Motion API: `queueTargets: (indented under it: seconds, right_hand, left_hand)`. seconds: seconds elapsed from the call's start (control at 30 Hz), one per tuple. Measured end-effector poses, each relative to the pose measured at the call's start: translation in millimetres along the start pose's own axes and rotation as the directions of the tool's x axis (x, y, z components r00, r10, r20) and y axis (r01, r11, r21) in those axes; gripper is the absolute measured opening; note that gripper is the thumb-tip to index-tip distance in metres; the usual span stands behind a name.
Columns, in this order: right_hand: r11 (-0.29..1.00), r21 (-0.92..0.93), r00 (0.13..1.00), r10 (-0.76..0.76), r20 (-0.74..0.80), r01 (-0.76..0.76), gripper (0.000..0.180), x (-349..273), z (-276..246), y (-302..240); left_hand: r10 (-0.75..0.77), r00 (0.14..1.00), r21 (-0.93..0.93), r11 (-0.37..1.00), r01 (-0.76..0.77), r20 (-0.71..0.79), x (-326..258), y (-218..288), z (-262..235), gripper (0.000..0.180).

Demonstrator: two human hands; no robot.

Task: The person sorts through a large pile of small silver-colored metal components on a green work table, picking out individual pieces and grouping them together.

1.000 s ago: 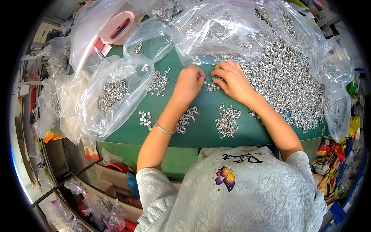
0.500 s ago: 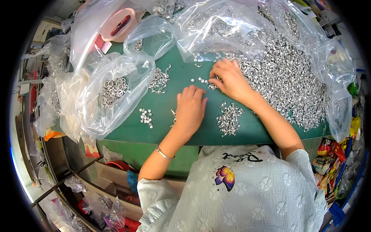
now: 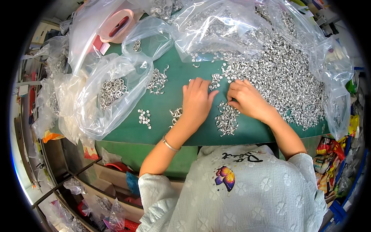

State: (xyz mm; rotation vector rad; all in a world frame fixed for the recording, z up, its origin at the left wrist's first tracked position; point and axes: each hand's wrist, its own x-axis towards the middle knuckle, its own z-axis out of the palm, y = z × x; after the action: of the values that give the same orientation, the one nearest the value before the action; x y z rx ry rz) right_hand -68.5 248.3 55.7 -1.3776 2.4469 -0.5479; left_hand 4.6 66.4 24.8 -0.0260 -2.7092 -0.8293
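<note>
My left hand lies palm down on the green mat, fingers slightly apart, nothing visibly gripped. A small pile of silver metal pieces lies at its left edge, partly hidden under it. Close beside it, my right hand rests with its fingers curled; whether they pinch anything is hidden. The fingertips sit above another small pile. A few loose pieces lie between the two hands' fingertips. A big heap of the same silver pieces spreads over clear plastic to the right of my right hand.
A clear bag holding metal rings lies at the left, with a hook pile and a tiny cluster beside it. More clear bags crowd the back. A pink tape roll sits at the far left corner.
My left hand drew back toward me from the far loose pieces, then moved slightly forward again beside the right hand. My right hand shifted a little nearer to me.
</note>
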Motion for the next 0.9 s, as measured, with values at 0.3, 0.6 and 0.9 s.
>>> queueTargets:
  seconds: [0.3,0.6,0.9]
  right_hand:
    - [0.997,-0.043,0.950,-0.071,-0.303,0.061,0.018,41.0,13.1,21.0]
    - [0.974,0.227,0.966,0.055,-0.251,0.004,0.010,33.6,-9.0,26.4]
    - [0.778,0.609,0.968,0.242,-0.067,-0.152,0.012,35.0,15.3,2.3]
  left_hand:
    - [-0.001,1.000,-0.190,0.982,0.003,0.012,7.2,-14.6,15.6,0.016]
    - [-0.306,0.951,-0.483,0.827,0.286,0.039,13.2,-13.5,-14.2,0.014]
    - [-0.198,0.980,-0.297,0.936,0.190,0.002,-18.2,-23.1,-31.3,0.011]
